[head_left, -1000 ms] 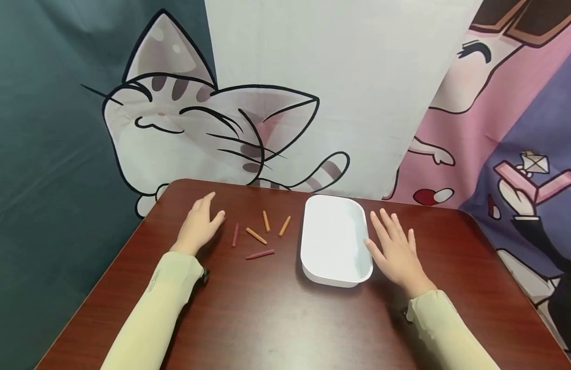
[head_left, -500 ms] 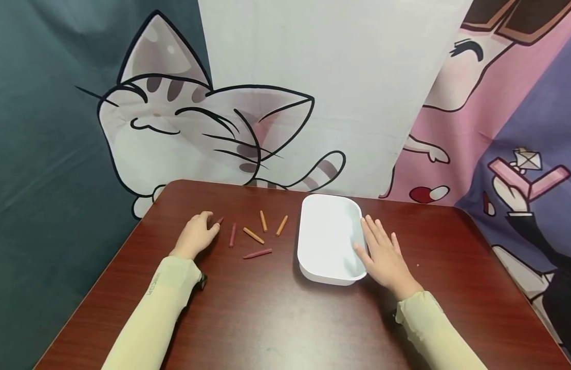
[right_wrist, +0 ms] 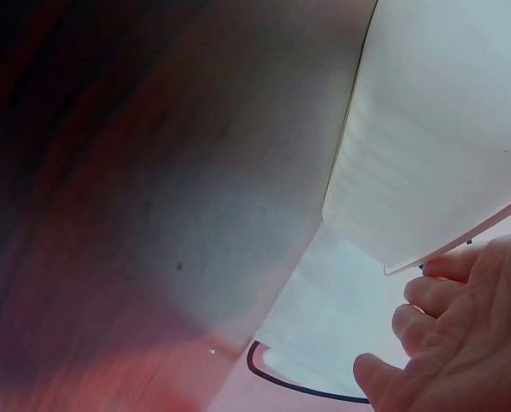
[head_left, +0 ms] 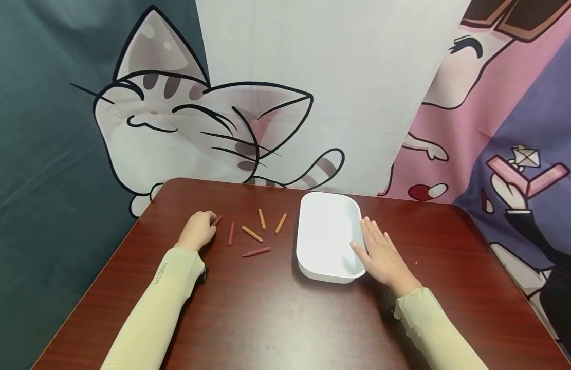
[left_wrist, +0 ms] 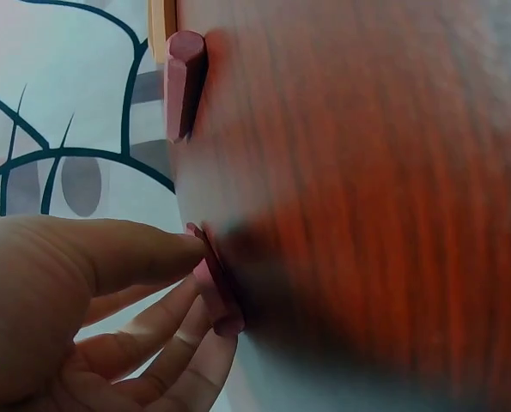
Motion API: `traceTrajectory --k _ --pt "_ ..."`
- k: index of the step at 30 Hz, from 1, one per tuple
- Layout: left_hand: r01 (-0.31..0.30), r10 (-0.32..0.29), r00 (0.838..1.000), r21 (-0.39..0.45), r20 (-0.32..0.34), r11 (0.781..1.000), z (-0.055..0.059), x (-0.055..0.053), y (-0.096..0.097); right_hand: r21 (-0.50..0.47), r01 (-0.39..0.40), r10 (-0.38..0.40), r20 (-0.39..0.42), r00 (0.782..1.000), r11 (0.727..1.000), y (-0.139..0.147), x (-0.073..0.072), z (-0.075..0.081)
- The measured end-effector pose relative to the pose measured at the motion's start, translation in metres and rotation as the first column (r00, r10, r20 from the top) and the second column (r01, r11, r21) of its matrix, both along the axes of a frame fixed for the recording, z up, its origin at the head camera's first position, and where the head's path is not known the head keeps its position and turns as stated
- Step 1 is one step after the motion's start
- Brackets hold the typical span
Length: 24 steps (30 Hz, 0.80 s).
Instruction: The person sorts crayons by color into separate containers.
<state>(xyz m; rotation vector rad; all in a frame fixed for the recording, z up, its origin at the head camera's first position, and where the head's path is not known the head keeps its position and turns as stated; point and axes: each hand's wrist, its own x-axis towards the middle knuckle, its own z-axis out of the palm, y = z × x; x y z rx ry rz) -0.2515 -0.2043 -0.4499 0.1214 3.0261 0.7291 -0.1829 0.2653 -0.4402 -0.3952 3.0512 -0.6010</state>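
Head view: left sleeve (head_left: 148, 308) (hand (head_left: 195, 231) pinching crayon (head_left: 217, 220)) apparently reads "Let's Slim".

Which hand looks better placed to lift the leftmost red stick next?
Probably the left hand: its thumb and fingers pinch the leftmost red stick. The right hand has its straight fingers at the right edge of the white tray, which stands between that hand and the stick.

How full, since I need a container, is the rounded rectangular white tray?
Empty: in the head view, the tray shows only bare white inside, with nothing lying in it.
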Motion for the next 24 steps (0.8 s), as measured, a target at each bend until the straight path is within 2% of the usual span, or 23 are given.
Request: traceTrajectory --k 12,17,20,24 --pt "-0.034 0.034 0.999 0.010 0.011 0.999 -0.0008 -0.0043 0.0015 -0.020 -0.002 0.002 0.006 1.000 1.000 0.0009 -0.0010 -0.0023" --pt "-0.028 0.028 1.000 0.028 -0.004 0.999 -0.0014 -0.0054 -0.0009 -0.033 0.006 -0.005 0.011 1.000 0.999 0.0009 -0.0011 -0.0051" --pt "-0.024 0.024 1.000 0.057 -0.001 0.998 -0.0015 -0.0053 -0.0011 -0.038 0.006 -0.005 0.008 1.000 0.999 0.0005 -0.0011 -0.0057" --pt "-0.022 0.017 0.999 0.151 0.037 0.988 -0.0001 -0.0038 0.0021 -0.036 0.006 -0.006 0.003 1.000 0.999 0.0008 -0.0010 -0.0059"
